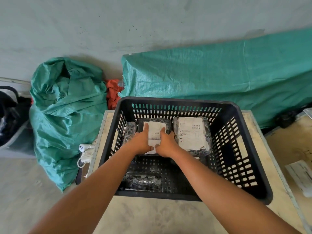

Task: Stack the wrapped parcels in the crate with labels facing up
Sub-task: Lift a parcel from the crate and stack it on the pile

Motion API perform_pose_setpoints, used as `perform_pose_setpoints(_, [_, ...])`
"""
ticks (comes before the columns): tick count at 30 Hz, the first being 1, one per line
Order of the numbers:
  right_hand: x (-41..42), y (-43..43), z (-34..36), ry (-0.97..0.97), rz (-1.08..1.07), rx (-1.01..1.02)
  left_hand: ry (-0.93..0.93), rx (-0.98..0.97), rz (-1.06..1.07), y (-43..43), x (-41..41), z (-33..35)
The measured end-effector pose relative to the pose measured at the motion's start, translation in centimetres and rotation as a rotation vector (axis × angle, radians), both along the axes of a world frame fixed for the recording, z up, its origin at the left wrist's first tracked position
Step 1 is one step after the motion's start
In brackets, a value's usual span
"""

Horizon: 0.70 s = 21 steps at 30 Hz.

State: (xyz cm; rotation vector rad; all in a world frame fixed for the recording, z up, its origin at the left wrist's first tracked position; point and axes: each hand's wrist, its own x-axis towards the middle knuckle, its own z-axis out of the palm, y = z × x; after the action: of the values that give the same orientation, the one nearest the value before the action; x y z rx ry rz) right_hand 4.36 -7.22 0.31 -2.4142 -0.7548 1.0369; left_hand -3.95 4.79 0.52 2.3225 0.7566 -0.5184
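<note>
A black slotted plastic crate (249,144) stands on a pale table. Both hands reach into it. My left hand (141,141) and my right hand (166,143) grip the two sides of a dark wrapped parcel (155,132), its white label facing up, at the crate's far middle. Right of it lies a second wrapped parcel (192,132) with a white barcode label up. A small dark wrapped parcel (130,130) sits at the far left, label not visible. Another dark wrapped parcel (143,180) lies at the near left of the crate floor.
The table (152,215) carries the crate near its far edge. A full green woven sack (64,115) stands on the floor at left, a green tarp-covered bulk (219,78) behind. White cable and plug (85,154) lie by the table's left edge. Papers (302,176) rest at right.
</note>
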Motion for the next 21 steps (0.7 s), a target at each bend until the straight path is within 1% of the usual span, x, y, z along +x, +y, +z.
perform_pose_setpoints(4, [-0.2,0.9,-1.0,-0.017,0.011,-0.076,0.066,-0.011,-0.03,-0.1,0.3,-1.7])
perform_pose_setpoints(8, [0.1,1.5,-1.8,-0.068,0.025,-0.116,0.068,-0.024,0.006,0.6,1.0,-2.0])
perform_pose_setpoints(12, [-0.8,0.8,-3.3,-0.158,0.103,-0.16,0.11,0.02,0.088,-0.6,1.0,-3.2])
perform_pose_setpoints(15, [-2.0,0.8,-4.3,-0.233,0.199,-0.193,0.123,0.023,0.237,-1.4,1.5,-4.7])
perform_pose_setpoints(16, [-2.2,0.9,-4.6,-0.25,0.228,-0.209,0.139,0.037,0.251,-1.6,1.7,-5.2])
perform_pose_setpoints(18, [-1.9,0.6,-5.2,-0.22,0.18,-0.213,0.234,0.074,0.221,-1.7,2.0,-6.3])
perform_pose_setpoints(19, [-1.6,0.5,-5.5,-0.197,0.161,-0.199,0.241,0.037,0.264,-1.6,2.2,-6.7])
perform_pose_setpoints(20, [-1.4,0.5,-5.7,-0.183,0.141,-0.181,0.212,0.018,0.26,-1.7,2.3,-7.0])
perform_pose_setpoints(21, [-1.2,0.5,-5.8,-0.177,0.121,-0.172,0.184,-0.019,0.316,-1.7,2.6,-7.3])
